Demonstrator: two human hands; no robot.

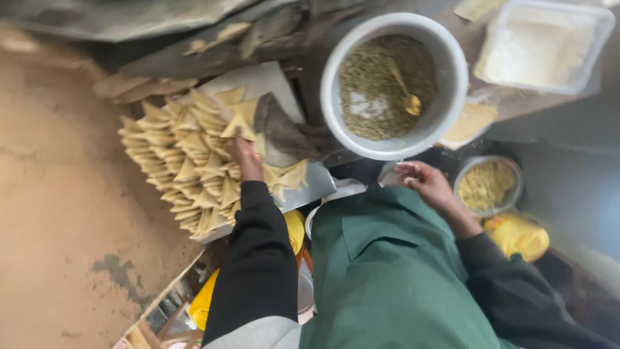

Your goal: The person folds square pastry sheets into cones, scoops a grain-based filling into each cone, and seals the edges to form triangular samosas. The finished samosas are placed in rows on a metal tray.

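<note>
My left hand (244, 158) rests, fingers closed, on a folded triangular pastry (239, 126) atop the stacked pastries (181, 161) just beyond it. My right hand (427, 184), loosely open and empty, hovers nearer the filling pot (394, 84) ahead.

The person wears a dark green apron (394, 271) of plain cloth over the front of the body, with a square patch pocket stitched on near its upper edge. Beneath it are long black sleeves (258, 258) that run down both arms and end at the wrists. Both the left hand (245, 158) and the right hand (426, 184) are bare, without gloves.
</note>
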